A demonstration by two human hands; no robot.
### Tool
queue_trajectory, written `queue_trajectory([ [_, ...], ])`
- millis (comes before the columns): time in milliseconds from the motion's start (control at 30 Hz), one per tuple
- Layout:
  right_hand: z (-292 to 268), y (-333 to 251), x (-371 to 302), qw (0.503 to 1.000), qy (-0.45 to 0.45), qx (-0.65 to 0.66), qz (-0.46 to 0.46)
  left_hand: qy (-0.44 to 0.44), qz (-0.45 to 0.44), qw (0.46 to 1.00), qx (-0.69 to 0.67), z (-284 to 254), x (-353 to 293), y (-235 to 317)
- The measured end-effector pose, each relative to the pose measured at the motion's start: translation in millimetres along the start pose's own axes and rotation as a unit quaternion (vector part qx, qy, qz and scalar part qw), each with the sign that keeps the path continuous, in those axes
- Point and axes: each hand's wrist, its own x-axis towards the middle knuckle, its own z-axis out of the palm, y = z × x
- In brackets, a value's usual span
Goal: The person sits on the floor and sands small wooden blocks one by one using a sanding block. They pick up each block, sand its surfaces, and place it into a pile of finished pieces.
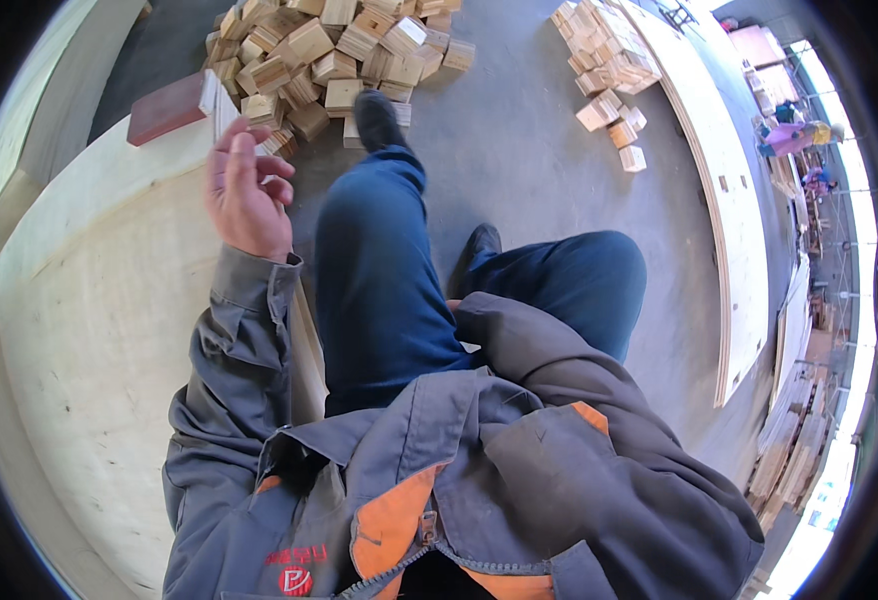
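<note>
My left hand (249,195) is raised beside the near edge of a pale plywood sheet (119,270), its fingers loosely curled and apart, with nothing visible in them. Just beyond it, a dark red block-like thing (167,109) with a pale end lies on the sheet's far corner; the hand appears apart from it. Only a sliver of my right hand (453,304) shows between my legs. Its sleeve and my thigh hide the fingers, so what it holds or touches cannot be made out.
A large heap of wooden blocks (344,60) lies on the grey floor ahead, close to my left shoe (379,120). A smaller pile of blocks (609,50) is farther right, beside a long plywood panel (719,210). Stacked boards (789,450) and a person (794,138) are at far right.
</note>
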Motion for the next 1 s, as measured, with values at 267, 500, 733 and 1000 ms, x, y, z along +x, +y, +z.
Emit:
queue_trajectory([
  [267,33.7,-36.5,22.7,0.997,-0.051,-0.046,-0.019,0.052,-0.038,0.998,-0.022,-11.1,13.4,1.7],
  [500,79.7,-24.5,12.8,0.986,-0.130,-0.103,-0.003,0.041,-0.088,0.995,-0.011,-21.9,5.9,20.5],
  [733,97.1,-8.8,18.8,0.978,-0.174,-0.111,0.022,0.005,-0.144,0.989,-0.030,-43.2,1.9,18.7],
  [1000,107.4,-5.2,33.6,0.968,-0.211,-0.131,0.017,0.005,-0.171,0.985,-0.034,-41.0,0.0,22.1],
])
